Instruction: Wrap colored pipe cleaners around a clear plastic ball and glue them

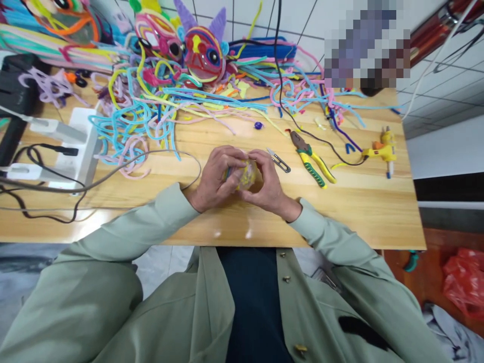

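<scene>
Between my two hands, above the middle of the wooden table point(355, 201), is a small round clear-and-yellow object point(248, 175). My left hand point(221, 179) wraps round its left side, fingers bent over it. On the right side, my right hand point(266, 184) curves round it with thumb and fingers touching it. Fingers cover part of the object, so its exact shape is hidden. Small thread snips point(279, 160) lie just right of my right hand, and pliers with green and yellow handles point(312, 160) rest further right.
Tangled pipe cleaners point(132, 111) spread along the back and left. Decorated round faces point(206, 54) stand behind them. A white power strip point(77, 151) with cables is at left. A yellow glue gun point(381, 150) lies at right, its black cable crossing the table.
</scene>
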### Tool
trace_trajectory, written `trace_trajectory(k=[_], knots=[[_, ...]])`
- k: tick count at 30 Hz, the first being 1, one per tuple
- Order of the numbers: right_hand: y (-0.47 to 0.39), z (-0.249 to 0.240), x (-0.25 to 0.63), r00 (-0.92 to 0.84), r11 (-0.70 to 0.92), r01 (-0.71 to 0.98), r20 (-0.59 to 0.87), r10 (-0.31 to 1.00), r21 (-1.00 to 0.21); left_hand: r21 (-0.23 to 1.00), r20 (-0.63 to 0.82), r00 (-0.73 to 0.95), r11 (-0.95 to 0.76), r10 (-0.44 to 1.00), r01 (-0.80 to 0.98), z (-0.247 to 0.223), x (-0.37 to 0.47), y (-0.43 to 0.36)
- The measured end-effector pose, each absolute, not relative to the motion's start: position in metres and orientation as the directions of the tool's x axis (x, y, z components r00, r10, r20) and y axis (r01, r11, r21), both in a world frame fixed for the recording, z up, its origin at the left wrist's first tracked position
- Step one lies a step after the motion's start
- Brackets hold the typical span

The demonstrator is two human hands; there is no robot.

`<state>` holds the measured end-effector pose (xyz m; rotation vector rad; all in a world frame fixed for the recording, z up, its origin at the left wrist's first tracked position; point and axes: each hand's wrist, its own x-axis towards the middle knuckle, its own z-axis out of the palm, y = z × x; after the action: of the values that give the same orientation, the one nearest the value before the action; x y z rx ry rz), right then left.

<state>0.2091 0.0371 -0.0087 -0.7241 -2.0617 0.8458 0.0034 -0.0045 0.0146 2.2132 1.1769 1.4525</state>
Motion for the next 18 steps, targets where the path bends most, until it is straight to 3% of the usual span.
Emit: trace_trajectory(k=[5, 18], knots=[[0.0377, -0.0096, 0.2069, -0.54, 0.557, 0.182, 0.392, 0.745, -0.81, 0.594, 0.619, 0.173, -0.602, 0.766, 0.534, 0.0126, 0.0036, -0.0041], [0.0369, -0.0154, 0.2036, -0.508, 0.698, 0.195, 0.538, 0.673, -0.689, 0.666, 0.651, 0.069, -0.613, 0.756, 0.425, 0.0086, 0.0069, -0.0017]])
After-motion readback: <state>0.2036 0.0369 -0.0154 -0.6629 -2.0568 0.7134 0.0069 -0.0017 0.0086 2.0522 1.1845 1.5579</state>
